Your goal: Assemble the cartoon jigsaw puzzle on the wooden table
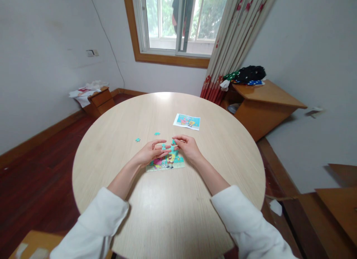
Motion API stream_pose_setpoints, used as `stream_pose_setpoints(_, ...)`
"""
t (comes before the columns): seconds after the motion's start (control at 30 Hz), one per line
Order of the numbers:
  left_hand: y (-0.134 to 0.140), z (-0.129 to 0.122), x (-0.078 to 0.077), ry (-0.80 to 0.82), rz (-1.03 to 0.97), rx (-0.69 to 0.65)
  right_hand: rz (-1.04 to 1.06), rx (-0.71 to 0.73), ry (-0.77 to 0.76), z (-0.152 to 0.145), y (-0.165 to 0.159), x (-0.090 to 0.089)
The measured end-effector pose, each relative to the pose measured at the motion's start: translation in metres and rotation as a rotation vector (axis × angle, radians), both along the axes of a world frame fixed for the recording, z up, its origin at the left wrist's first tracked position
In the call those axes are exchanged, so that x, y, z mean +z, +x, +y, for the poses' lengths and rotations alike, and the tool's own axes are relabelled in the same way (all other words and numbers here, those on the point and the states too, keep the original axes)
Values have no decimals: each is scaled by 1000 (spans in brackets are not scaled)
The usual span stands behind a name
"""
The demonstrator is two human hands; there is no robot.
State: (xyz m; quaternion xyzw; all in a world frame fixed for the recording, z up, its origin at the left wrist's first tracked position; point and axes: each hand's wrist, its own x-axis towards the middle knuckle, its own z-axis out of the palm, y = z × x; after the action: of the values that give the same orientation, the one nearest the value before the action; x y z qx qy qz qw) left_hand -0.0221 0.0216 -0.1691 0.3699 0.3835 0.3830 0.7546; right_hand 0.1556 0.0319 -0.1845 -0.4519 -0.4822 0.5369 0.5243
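A partly assembled jigsaw puzzle (175, 162) with a yellow cartoon figure and a pink one lies on the table, its upper part hidden by my hands. My left hand (150, 153) is over its left side, palm turned inward, with a teal puzzle piece (163, 146) resting on its fingers. Just to the right, my right hand (187, 146) pinches another small teal puzzle piece (173, 142) between thumb and fingertips above the top edge. Two loose puzzle pieces, one at the left (137, 140) and one farther back (157, 134), lie beyond my left hand.
A printed reference picture (187, 122) lies toward the back of the round wooden table (161, 214). Behind the table are a window (181, 24) and a curtain (231, 39). A wooden cabinet (267, 99) with clothes on top stands at the right, a smaller one (102, 101) at the left.
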Motion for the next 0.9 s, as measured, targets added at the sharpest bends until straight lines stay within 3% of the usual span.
stream_pose_setpoints(0.27,-1,4,-4,3,-28,58,6,-41,-10,3,5,-1)
stream_pose_setpoints(0.53,0,7,-1,45,80,128,18,-86,6,5,8,-3)
stream_pose_setpoints(0.9,0,6,-4,213,134,152,33,-80,-15,6,7,-5)
